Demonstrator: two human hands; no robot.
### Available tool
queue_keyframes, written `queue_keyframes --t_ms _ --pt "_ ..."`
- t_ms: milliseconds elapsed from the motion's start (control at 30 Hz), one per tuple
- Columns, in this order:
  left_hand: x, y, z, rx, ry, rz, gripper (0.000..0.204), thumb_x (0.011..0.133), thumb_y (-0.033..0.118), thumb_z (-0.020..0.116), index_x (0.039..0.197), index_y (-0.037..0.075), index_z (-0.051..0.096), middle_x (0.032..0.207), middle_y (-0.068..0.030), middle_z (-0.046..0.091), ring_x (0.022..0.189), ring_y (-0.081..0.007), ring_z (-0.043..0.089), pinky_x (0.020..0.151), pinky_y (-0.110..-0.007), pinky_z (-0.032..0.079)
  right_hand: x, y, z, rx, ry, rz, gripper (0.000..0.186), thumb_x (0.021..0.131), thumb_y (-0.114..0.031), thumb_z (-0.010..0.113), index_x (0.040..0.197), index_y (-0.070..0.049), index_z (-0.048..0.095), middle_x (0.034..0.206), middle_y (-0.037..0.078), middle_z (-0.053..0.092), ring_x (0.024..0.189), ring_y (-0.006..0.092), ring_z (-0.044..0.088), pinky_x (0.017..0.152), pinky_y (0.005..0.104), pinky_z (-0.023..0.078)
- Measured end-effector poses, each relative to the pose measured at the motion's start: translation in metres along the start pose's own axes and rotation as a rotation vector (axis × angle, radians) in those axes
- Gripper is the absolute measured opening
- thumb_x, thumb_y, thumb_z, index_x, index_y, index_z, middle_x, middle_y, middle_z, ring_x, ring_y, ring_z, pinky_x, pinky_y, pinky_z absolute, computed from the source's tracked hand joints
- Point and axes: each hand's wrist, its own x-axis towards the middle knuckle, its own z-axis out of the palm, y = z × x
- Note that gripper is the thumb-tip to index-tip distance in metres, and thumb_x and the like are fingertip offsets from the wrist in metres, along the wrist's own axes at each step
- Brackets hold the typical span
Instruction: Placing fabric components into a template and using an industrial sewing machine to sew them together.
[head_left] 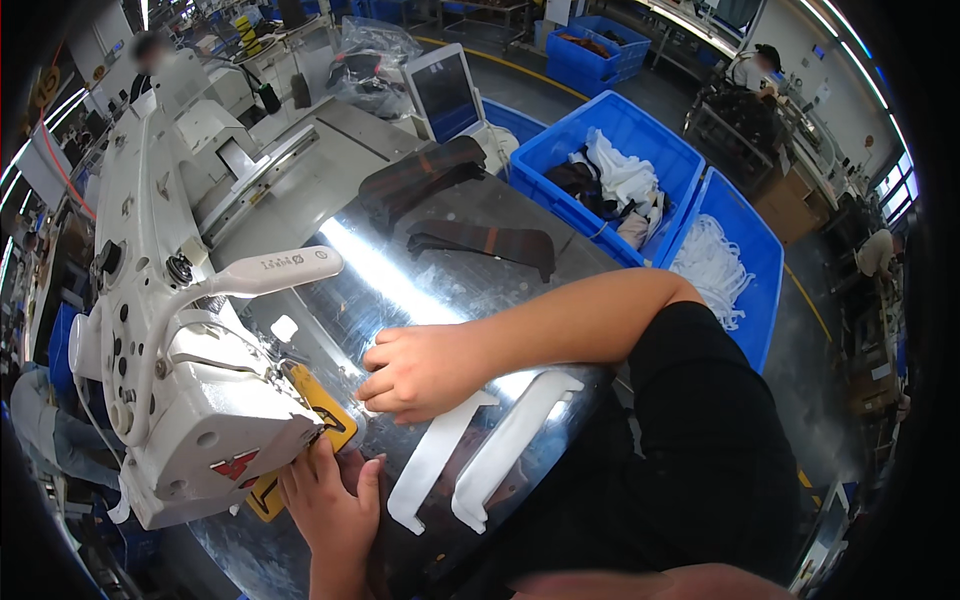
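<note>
- Yellow flat plate with black-edged slots (316, 392) lies at eight o'clock in my remote view, under the sewing head; one part shows above the left hand, another beside it towards eight.
- Left hand (338, 505), at seven o'clock: I see its fingers stretched out and its thumb standing apart, fingertips at the plate's edge. Whether anything lies beneath them I cannot tell.
- Right hand (425, 372), nearer the centre towards seven: its fingers curl loosely down at the shiny steel tabletop (460, 290). Their undersides are hidden, so I cannot tell if they grip anything.
- Two smooth, narrow, gently curved white strips with hooked ends lie side by side around six o'clock: the nearer one (435, 462) just beside the right hand, the other (512, 450) to its right.
- Bulky white sewing machine (205, 420) fills eight to ten o'clock and blocks my sight of the plate's middle. Its pale rounded lever (280, 270) juts out towards the centre.
- Two dark curved cloth pieces with a reddish stripe lie beyond the right forearm, one at twelve (485, 245), one at eleven (420, 182).
- Blue plastic bin of mixed cloth (555, 205) stands between one and two; another blue bin holding white strips (768, 275) sits near three.
</note>
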Motion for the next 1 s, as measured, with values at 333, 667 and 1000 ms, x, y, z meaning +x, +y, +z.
queue_keyframes --t_ms 333,667,1000 --pt "-0.0036 -0.0017 0.0029 -0.076 0.042 0.098 0.062 0.091 0.052 0.078 0.123 0.000 0.069 0.129 -0.0250 0.064 0.122 -0.0477 0.059 0.108 -0.060 0.045 0.0018 0.0016 -0.0040 0.003 0.182 -0.054 0.017 0.090 -0.024 0.079 0.082 -0.010 0.076 0.085 0.003 0.070 0.091 0.0227 0.068 0.083 0.0398 0.049" --pt "-0.0031 0.0000 0.0052 -0.122 0.031 0.140 0.059 0.090 0.049 0.080 0.122 0.000 0.071 0.132 -0.0207 0.066 0.122 -0.0447 0.061 0.108 -0.057 0.045 0.0004 0.0033 -0.0021 0.001 0.226 -0.088 0.016 0.087 -0.019 0.080 0.081 -0.009 0.069 0.088 0.003 0.068 0.085 0.0218 0.066 0.077 0.0382 0.049" --pt "-0.0030 -0.0013 0.0076 -0.118 0.069 0.160 0.058 0.089 0.047 0.080 0.121 0.000 0.071 0.129 -0.0197 0.066 0.120 -0.0440 0.062 0.107 -0.057 0.046 -0.0005 0.0056 -0.0011 0.002 0.222 -0.054 0.014 0.087 -0.020 0.079 0.084 -0.008 0.071 0.091 0.003 0.070 0.089 0.0228 0.068 0.080 0.0385 0.050"
